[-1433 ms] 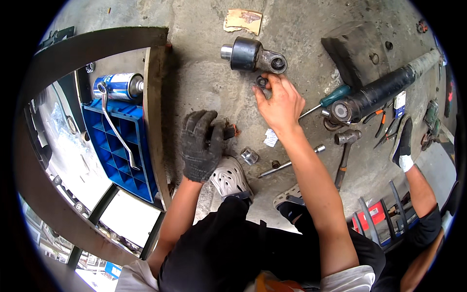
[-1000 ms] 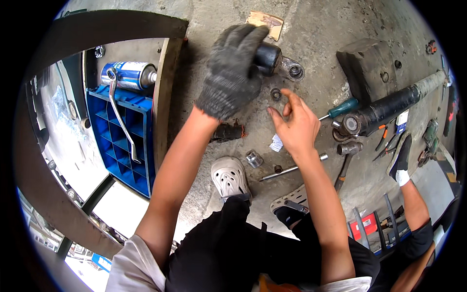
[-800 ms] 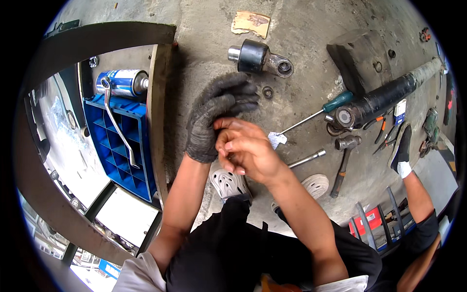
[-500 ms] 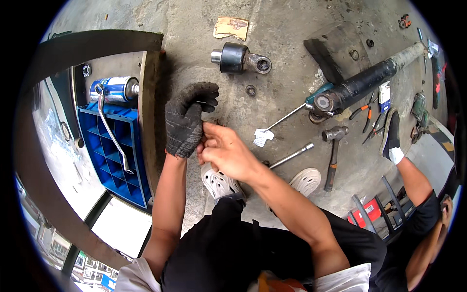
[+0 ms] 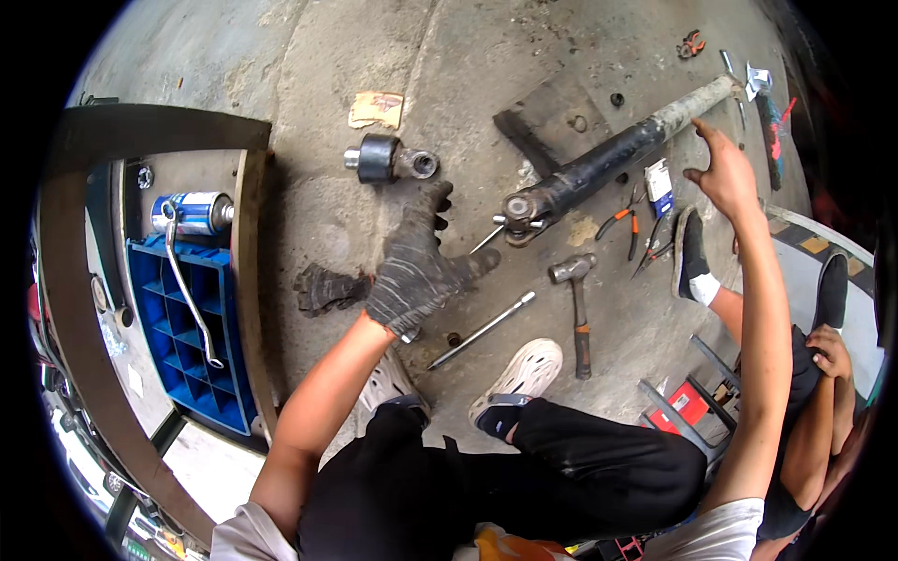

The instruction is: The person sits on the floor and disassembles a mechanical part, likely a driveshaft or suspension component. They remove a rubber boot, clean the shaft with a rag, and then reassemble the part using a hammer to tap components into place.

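My left hand (image 5: 418, 266), in a dark grey work glove, hovers over the floor with thumb and fingers spread, holding nothing. A second dark glove (image 5: 327, 288) lies just beside its wrist. Beyond its fingertips sits a black cylinder end piece with an eye (image 5: 379, 159). My bare right hand (image 5: 728, 173) reaches out at the right, open, index finger and thumb apart. Its fingertip is near the far part of a long black hydraulic cylinder (image 5: 617, 154); contact cannot be told. A thin metal shaft (image 5: 486, 239) shows between my gloved thumb and the cylinder's near end.
A hammer (image 5: 581, 313) and a metal bar (image 5: 482, 330) lie before my shoes. Orange-handled pliers (image 5: 619, 221) rest by the cylinder. At left are a blue divided tray (image 5: 192, 323), a wrench (image 5: 190, 290) and a spray can (image 5: 195, 214). Another person's foot (image 5: 692, 251) stands at right.
My hands have come apart; the right has swung far right toward the cylinder. My left hand has opened and moved slightly right. A loose glove now shows on the floor. The view has shifted.
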`<state>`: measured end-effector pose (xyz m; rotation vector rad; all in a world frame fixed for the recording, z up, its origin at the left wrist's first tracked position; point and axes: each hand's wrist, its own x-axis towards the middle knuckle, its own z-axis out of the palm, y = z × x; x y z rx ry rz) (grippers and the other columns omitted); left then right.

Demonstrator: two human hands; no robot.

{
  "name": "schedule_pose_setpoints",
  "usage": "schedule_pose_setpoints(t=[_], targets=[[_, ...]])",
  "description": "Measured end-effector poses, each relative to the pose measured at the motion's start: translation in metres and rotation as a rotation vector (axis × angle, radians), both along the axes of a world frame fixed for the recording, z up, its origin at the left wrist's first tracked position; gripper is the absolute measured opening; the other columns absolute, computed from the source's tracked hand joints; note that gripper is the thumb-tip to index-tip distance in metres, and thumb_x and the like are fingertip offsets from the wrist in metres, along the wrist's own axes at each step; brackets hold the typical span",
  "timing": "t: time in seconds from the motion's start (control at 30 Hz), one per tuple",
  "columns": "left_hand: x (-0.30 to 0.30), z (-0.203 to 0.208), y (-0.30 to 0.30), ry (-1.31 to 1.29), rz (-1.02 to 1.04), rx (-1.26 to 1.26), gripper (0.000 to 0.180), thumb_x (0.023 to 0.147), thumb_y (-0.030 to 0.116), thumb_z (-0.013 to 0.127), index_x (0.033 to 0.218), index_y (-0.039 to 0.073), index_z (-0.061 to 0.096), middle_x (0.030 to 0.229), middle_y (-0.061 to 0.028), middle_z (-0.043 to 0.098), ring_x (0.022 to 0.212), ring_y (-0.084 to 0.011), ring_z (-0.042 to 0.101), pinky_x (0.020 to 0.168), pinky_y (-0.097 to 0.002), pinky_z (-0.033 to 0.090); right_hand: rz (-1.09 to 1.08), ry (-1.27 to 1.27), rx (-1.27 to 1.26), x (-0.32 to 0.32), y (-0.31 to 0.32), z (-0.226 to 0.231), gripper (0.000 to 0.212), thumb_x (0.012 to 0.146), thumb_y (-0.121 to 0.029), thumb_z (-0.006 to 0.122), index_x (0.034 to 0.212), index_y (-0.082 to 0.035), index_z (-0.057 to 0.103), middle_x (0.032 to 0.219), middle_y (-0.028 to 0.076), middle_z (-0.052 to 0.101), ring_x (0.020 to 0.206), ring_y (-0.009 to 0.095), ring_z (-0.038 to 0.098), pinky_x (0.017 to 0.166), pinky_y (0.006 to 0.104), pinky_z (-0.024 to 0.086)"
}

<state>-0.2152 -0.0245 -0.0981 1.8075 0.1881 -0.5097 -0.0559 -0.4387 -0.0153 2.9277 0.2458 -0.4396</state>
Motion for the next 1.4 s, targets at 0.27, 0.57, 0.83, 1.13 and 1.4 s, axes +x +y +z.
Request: schedule_pose_setpoints(t=[0.27, 0.57, 0.83, 1.13, 1.4], targets=[[-0.013, -0.018, -0.050, -0.087, -0.018, 0.154, 0.108, 0.064, 0.036, 0.093, 0.150, -0.001, 0.039, 0.144, -0.0249, 0.050, 0.131, -0.0392, 0.053, 0.111, -0.0455, 0.045, 0.372, 0.041, 0.083, 0.048, -0.025, -0.062, 0.119, 0.050, -0.008, 0.093, 0.155, -0.017, 0.037, 0.157, 0.012, 0.044, 0.146, 0.033, 0.039, 0.119, 0.0455, 0.037], [-0.049, -0.050, -0.050, 0.254, 0.056, 0.005, 0.083, 0.073, 0.024, 0.087, 0.143, 0.002, 0.049, 0.118, -0.0134, 0.066, 0.109, -0.0239, 0.065, 0.098, -0.0361, 0.053, 0.554, 0.238, 0.311, 0.072, -0.011, -0.097, 0.075, 0.062, 0.000, 0.076, 0.135, -0.008, 0.058, 0.125, 0.017, 0.068, 0.122, 0.038, 0.060, 0.105, 0.0451, 0.048], [-0.067, -0.042, -0.051, 0.317, -0.056, -0.124, 0.072, 0.076, 0.017, 0.088, 0.138, 0.002, 0.054, 0.110, -0.0077, 0.068, 0.098, -0.0154, 0.064, 0.089, -0.0319, 0.055, 0.617, 0.233, 0.135, 0.068, 0.011, -0.065, 0.061, 0.063, -0.004, 0.070, 0.123, -0.007, 0.064, 0.105, 0.015, 0.072, 0.101, 0.038, 0.068, 0.084, 0.0468, 0.055], [-0.067, -0.028, -0.043, 0.198, -0.049, -0.254, 0.056, 0.083, 0.002, 0.078, 0.134, 0.002, 0.056, 0.106, -0.0052, 0.064, 0.097, -0.0118, 0.062, 0.086, -0.0283, 0.055, 0.551, 0.135, 0.375, 0.000, 0.165, 0.081, 0.058, 0.062, -0.009, 0.075, 0.119, -0.004, 0.064, 0.092, 0.020, 0.072, 0.092, 0.039, 0.070, 0.079, 0.0462, 0.054], [-0.076, 0.001, -0.033, 0.158, -0.144, -0.431, 0.051, 0.085, 0.002, 0.075, 0.132, 0.000, 0.056, 0.097, -0.0040, 0.066, 0.090, -0.0109, 0.063, 0.083, -0.0276, 0.055, 0.250, 0.070, 0.756, -0.076, 0.227, 0.183, 0.043, 0.064, -0.003, 0.072, 0.105, 0.003, 0.066, 0.075, 0.013, 0.069, 0.068, 0.021, 0.067, 0.068, 0.0366, 0.054]])
